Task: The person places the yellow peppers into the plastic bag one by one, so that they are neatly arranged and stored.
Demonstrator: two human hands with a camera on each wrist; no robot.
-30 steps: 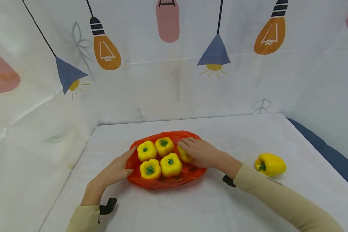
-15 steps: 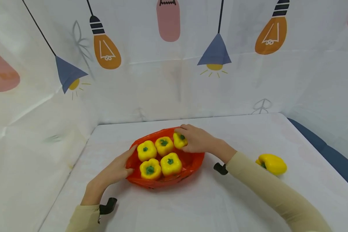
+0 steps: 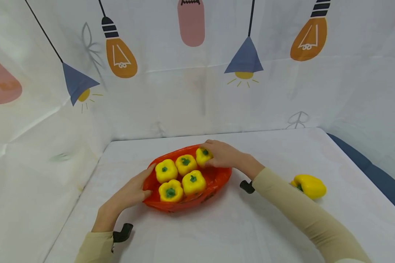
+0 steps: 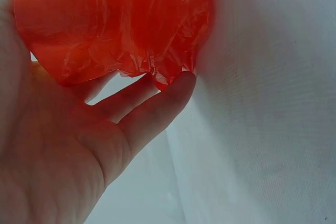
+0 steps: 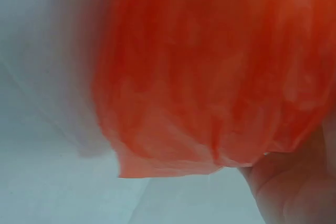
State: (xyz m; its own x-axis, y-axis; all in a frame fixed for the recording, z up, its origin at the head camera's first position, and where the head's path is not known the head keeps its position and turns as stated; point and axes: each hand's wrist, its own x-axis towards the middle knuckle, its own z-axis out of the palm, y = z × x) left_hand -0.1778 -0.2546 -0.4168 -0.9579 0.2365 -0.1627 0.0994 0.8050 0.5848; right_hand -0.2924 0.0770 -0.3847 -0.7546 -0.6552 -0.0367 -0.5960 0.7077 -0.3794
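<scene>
A red plastic bag (image 3: 218, 179), spread wide at its mouth, lies on the white table with several yellow bell peppers (image 3: 193, 182) inside, green stems up. At the bag's left end, my left hand (image 3: 130, 190) spreads thumb and fingers against the rim. In the left wrist view its fingers (image 4: 163, 114) are nearly straight and touch the crinkled plastic. At the back right of the bag, my right hand (image 3: 225, 155) holds a yellow bell pepper (image 3: 202, 157) between fingers and thumb. The red plastic (image 5: 210, 77) fills most of the right wrist view and hides that grip.
Another yellow bell pepper (image 3: 309, 186) lies on its side on the white table (image 3: 191, 241), beyond the right forearm. A white sheet (image 3: 171, 102) printed with lamps and bulbs hangs behind. Something dark blue (image 3: 365, 164) borders the table's right edge.
My right hand has moved back and slightly left with its pepper, which now stands more upright, stem showing. The bag's right side has shifted back with it. The left hand has stayed put.
</scene>
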